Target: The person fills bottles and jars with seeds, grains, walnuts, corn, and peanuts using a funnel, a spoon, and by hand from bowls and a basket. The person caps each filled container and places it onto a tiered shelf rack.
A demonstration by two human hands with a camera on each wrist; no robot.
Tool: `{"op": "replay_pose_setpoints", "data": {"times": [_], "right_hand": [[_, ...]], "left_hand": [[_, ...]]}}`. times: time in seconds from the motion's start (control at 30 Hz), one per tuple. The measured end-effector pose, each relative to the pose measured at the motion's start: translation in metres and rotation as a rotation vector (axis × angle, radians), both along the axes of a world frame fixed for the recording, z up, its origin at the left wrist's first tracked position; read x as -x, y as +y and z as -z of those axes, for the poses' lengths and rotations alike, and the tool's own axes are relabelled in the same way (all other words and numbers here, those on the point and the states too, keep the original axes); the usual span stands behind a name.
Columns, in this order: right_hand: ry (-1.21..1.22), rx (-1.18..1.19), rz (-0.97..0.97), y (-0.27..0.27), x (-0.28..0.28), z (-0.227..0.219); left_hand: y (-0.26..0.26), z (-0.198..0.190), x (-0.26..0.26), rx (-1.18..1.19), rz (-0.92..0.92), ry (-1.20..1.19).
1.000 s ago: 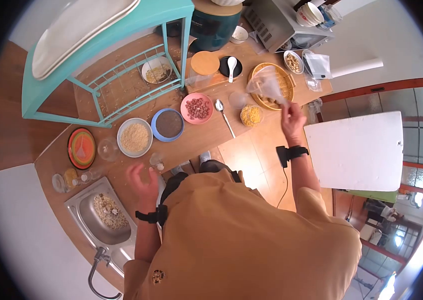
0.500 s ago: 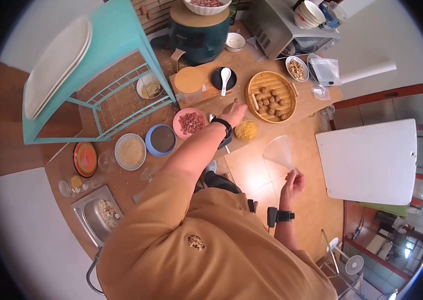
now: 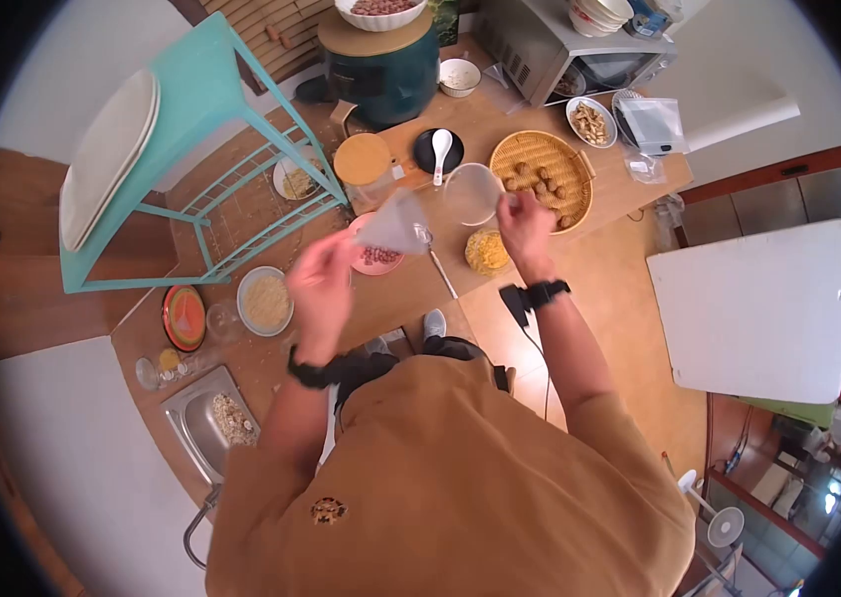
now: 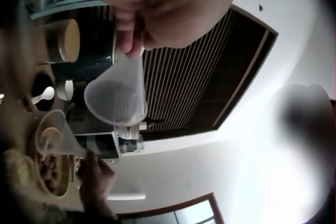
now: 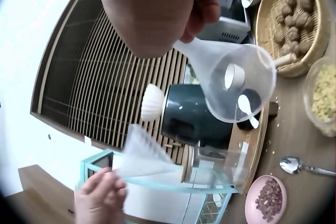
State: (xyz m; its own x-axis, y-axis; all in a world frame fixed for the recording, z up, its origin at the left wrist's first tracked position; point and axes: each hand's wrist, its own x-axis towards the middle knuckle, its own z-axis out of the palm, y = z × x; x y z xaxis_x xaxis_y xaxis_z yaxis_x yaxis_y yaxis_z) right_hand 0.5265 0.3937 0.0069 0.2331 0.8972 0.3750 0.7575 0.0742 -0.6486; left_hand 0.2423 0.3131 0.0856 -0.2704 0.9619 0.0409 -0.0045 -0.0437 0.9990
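Observation:
My left hand (image 3: 323,298) pinches the narrow spout of a clear plastic funnel (image 3: 395,221), raised over the pink plate of reddish nuts (image 3: 377,257) and partly covering it in the head view. By its spout, too, my right hand (image 3: 528,229) grips a second clear funnel (image 3: 472,194). That funnel's wide mouth points left, between the black dish (image 3: 425,151) and the tub of yellow bits (image 3: 487,253). In the left wrist view the left funnel (image 4: 118,95) hangs mouth down below the fingers. Both funnels look hollow and see-through.
A wicker basket of walnuts (image 3: 579,199) sits right of the funnels. Left along the counter are a bowl of pale flakes (image 3: 266,301), a striped plate (image 3: 185,319) and a sink (image 3: 203,406). A teal rack (image 3: 203,109) and a green cooker (image 3: 385,75) stand behind.
The left hand, first without anything, reached across to the counter and is now back on the left with a funnel. The right hand's funnel dipped over the floor, then rose above the counter.

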Motion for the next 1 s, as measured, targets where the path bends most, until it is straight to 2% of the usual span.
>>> {"op": "replay_pose_setpoints", "data": {"times": [0.07,0.13,0.17,0.23,0.3,0.4,0.43,0.53,0.67,0.77,0.8,0.83,0.87,0.9,0.93,0.97,1.0], "right_hand": [[-0.047,0.039,-0.018,0.022,0.014,0.024],[-0.096,0.104,-0.054,0.034,0.030,0.038],[-0.103,0.154,-0.057,0.037,0.036,0.038],[-0.147,0.180,-0.055,0.039,0.045,0.041],[-0.198,0.209,-0.053,0.040,0.047,0.047],[-0.141,0.218,0.004,0.042,0.043,0.053],[-0.174,0.283,0.063,0.038,0.043,0.038],[-0.132,0.243,0.022,0.035,0.029,0.047],[-0.234,0.324,0.001,0.039,0.035,0.051],[-0.340,0.335,-0.087,0.058,0.039,0.076],[-0.382,0.447,-0.088,0.065,0.036,0.092],[-0.445,0.472,-0.085,0.066,0.041,0.089],[-0.508,0.491,-0.104,0.077,0.035,0.113],[-0.513,0.537,-0.057,0.073,0.040,0.102],[-0.496,0.467,0.012,0.067,0.043,0.096],[-0.451,0.324,0.087,0.049,0.063,0.062],[-0.420,0.238,0.013,0.031,0.089,0.022]], "left_hand": [[-0.029,-0.002,0.041,0.062,-0.179,-0.179],[-0.063,-0.003,0.071,0.032,-0.203,-0.517],[-0.078,0.003,0.085,0.025,-0.217,-0.517],[-0.105,0.014,0.104,0.091,-0.300,-0.677],[-0.128,0.018,0.110,0.114,-0.360,-0.738],[-0.151,0.027,0.119,0.133,-0.421,-0.823],[-0.155,0.028,0.121,0.129,-0.431,-0.849],[-0.164,0.028,0.125,0.101,-0.426,-0.873],[-0.170,0.036,0.134,0.161,-0.430,-0.872],[-0.166,0.039,0.133,0.168,-0.458,-0.894],[-0.164,0.047,0.132,0.136,-0.423,-0.957],[-0.167,0.054,0.134,0.097,-0.399,-1.012],[-0.167,0.062,0.136,0.103,-0.360,-1.062],[-0.167,0.066,0.136,0.106,-0.319,-1.113],[-0.166,0.063,0.136,0.145,-0.305,-1.145],[-0.165,0.062,0.134,0.185,-0.284,-1.185],[-0.164,0.064,0.131,0.169,-0.319,-1.190]]}}
